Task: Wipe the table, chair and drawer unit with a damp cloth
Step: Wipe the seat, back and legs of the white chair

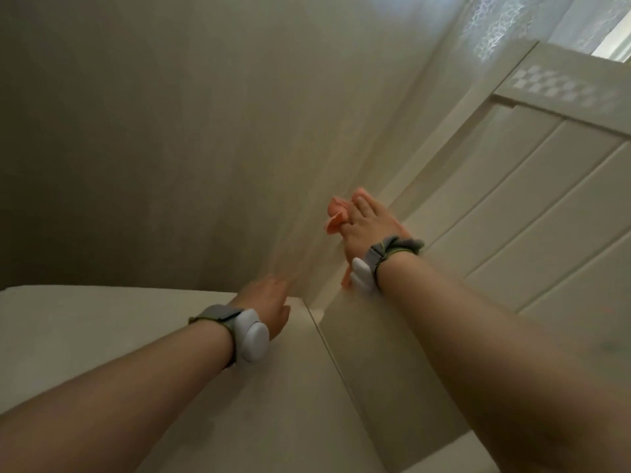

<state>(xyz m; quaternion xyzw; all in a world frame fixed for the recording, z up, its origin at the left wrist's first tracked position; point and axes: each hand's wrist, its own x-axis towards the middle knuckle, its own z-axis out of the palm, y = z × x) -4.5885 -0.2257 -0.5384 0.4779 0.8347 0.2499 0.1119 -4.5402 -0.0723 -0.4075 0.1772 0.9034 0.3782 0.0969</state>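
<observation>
1. The right hand [367, 230], fingers together, presses the pink cloth [335, 216] against the edge of the white panelled unit [512, 206], just toward 1 o'clock of centre.
2. The left hand [269, 302], at 7 o'clock from it, meets a sheer curtain [341, 138]. Its fingers are blurred, so their state cannot be told.

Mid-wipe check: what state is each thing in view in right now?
white panelled unit: panels flush, nothing pulled out.
sheer curtain: hanging between table and unit.
orange cloth: bunched, pressed against the unit's edge.
right hand: fingers straight, pressing the cloth.
left hand: over the table corner, fingers extended to the curtain.
</observation>
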